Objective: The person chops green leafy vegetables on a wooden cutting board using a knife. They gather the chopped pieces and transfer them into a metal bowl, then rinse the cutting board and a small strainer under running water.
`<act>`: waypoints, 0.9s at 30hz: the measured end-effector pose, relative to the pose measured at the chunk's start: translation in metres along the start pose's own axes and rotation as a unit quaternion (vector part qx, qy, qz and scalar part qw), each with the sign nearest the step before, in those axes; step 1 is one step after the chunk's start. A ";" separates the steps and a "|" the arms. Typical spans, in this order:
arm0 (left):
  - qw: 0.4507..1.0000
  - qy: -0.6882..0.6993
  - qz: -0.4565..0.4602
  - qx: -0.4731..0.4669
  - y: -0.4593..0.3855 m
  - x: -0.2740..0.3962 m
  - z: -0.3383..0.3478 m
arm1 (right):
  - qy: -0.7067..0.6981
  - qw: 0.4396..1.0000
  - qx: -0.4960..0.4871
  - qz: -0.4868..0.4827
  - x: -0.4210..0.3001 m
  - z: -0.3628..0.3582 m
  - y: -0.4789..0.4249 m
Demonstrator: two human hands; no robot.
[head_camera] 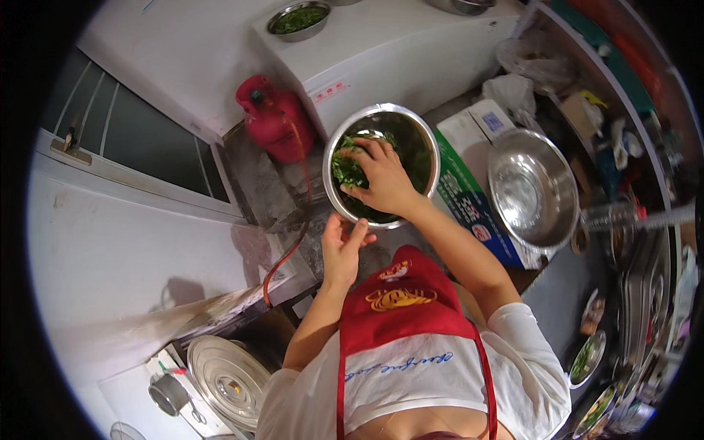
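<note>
A deep stainless steel bowl holding leafy greens is in front of me. My right hand reaches over its near rim, fingers and thumb spread on the greens. Some fingertips are blurred or sunk among the leaves. At the bowl's near left rim is my left hand, thumb and fingers apart. Whether it grips the rim or only rests against it cannot be told. What supports the bowl is hidden beneath it.
An empty steel basin sits on a printed carton to the right. Ahead stand a red gas cylinder with an orange hose and a white chest bearing another bowl of greens. A steel lid lies lower left.
</note>
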State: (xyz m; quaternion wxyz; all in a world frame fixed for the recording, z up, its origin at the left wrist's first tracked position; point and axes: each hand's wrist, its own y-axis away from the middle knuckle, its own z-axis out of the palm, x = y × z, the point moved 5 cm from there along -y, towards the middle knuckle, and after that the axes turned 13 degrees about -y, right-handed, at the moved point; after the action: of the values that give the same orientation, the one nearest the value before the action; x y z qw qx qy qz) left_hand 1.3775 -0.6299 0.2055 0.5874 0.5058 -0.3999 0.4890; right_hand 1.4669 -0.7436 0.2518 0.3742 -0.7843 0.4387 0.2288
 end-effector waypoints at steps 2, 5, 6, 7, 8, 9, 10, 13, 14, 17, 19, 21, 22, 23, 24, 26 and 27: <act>0.999 -0.004 0.008 0.043 -0.045 0.009 -0.008 | -0.009 0.993 -0.098 -0.059 0.026 0.009 -0.039; 0.994 0.017 0.021 0.104 -0.115 0.028 -0.020 | -0.060 0.980 -0.156 -0.104 0.064 0.002 -0.111; 0.993 0.015 0.018 0.115 -0.135 0.034 -0.024 | -0.085 0.982 -0.145 -0.083 0.070 -0.007 -0.141; 0.991 0.014 0.020 0.130 -0.156 0.043 -0.029 | -0.110 0.983 -0.135 -0.061 0.078 -0.010 -0.170; 0.989 0.012 0.021 0.143 -0.177 0.055 -0.035 | -0.128 0.984 -0.115 -0.049 0.089 -0.004 -0.202; 0.988 0.016 0.022 0.153 -0.197 0.064 -0.038 | -0.105 0.987 -0.104 -0.067 0.093 0.003 -0.228; 0.987 0.020 0.026 0.157 -0.218 0.071 -0.039 | -0.082 0.989 -0.091 -0.087 0.097 0.015 -0.255; 0.985 0.024 0.037 0.165 -0.281 0.086 -0.056 | -0.037 0.978 -0.103 -0.176 0.105 0.062 -0.314; 0.985 0.024 0.041 0.166 -0.304 0.089 -0.064 | -0.035 0.970 -0.152 -0.186 0.113 0.076 -0.329; 0.981 0.015 0.048 0.189 -0.368 0.101 -0.098 | -0.013 0.952 -0.239 -0.189 0.140 0.102 -0.382; 0.981 0.018 0.063 0.182 -0.420 0.117 -0.120 | -0.007 0.957 -0.242 -0.160 0.160 0.107 -0.433; 0.980 -0.014 0.101 0.169 -0.470 0.136 -0.137 | 0.004 0.972 -0.142 -0.186 0.173 0.107 -0.489; 0.977 -0.051 0.126 0.161 -0.497 0.146 -0.148 | -0.008 0.982 -0.103 -0.160 0.179 0.108 -0.517; 0.972 -0.088 0.151 0.155 -0.525 0.155 -0.156 | -0.019 0.992 -0.078 -0.096 0.187 0.110 -0.547; 0.967 -0.104 0.170 0.162 -0.551 0.162 -0.162 | -0.051 0.997 -0.028 -0.053 0.201 0.115 -0.576; 0.955 -0.150 0.198 0.163 -0.598 0.179 -0.166 | -0.059 0.998 0.011 0.019 0.231 0.132 -0.621; 0.948 -0.175 0.210 0.165 -0.620 0.185 -0.168 | -0.036 0.998 -0.003 0.047 0.246 0.146 -0.643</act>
State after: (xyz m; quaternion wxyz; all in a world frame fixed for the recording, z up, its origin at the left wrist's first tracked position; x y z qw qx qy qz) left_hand 2.0175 -0.4387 0.2293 0.3004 0.5776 -0.5078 0.5641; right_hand 2.1410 -0.5406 0.2413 0.3757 -0.7552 0.4610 0.2756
